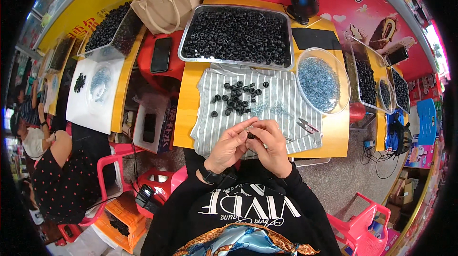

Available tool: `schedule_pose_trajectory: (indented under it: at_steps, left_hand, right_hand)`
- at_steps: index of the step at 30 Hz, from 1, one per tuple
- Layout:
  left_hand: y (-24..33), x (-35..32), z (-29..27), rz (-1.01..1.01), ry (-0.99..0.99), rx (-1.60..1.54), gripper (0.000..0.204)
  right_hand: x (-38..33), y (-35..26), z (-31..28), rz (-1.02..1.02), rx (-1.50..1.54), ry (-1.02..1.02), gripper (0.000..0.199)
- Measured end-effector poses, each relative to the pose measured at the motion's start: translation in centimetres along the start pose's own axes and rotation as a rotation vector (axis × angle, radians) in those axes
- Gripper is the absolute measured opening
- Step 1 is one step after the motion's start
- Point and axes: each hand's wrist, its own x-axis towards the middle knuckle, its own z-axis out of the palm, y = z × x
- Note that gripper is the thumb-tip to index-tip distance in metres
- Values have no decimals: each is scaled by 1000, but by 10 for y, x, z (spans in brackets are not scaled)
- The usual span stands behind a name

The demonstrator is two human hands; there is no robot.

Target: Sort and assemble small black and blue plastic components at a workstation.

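My left hand (228,146) and my right hand (270,144) meet over the near edge of a grey-and-white striped cloth (205,134). Between their fingertips is a small black ring-shaped part (251,135), partly hidden by the fingers. Beyond the hands, several loose black parts (234,98) lie scattered on the cloth. Beside them is a thin spread of tiny clear bluish pieces (269,108). Small snips (307,125) rest on the cloth to the right of my right hand.
A clear tray (181,46) full of black parts stands at the table's back. On the right, a round tub (347,94) holds bluish pieces. Behind are a black fan (304,3) and a beige bag (164,5). A phone (161,54) lies on a red stool. Another person sits left.
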Motion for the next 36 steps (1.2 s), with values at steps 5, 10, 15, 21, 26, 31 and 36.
schedule_pose_trajectory:
  at_steps: [5,10,15,21,26,31,36]
  left_hand:
    - [7,-7,-5,276,198,625,42]
    - [11,-7,18,639,390,1161,31]
    - [-1,3,46,910,-184,1484,35]
    - [-23,17,20,977,-231,1295,23]
    - [-22,19,14,1005,-184,1175,19]
    - [-17,18,13,1018,-180,1195,20]
    - [-20,20,11,1031,-193,1129,19]
  right_hand:
    - [0,2,-7,50,2,-6,28]
    - [-5,16,3,74,-219,-225,16]
    - [-21,34,11,58,-57,-365,27]
    - [-31,40,23,316,381,-406,26]
    - [6,13,17,49,-71,-346,18]
    - [6,18,21,-31,-164,-392,18]
    - [1,20,27,-68,-199,-382,19]
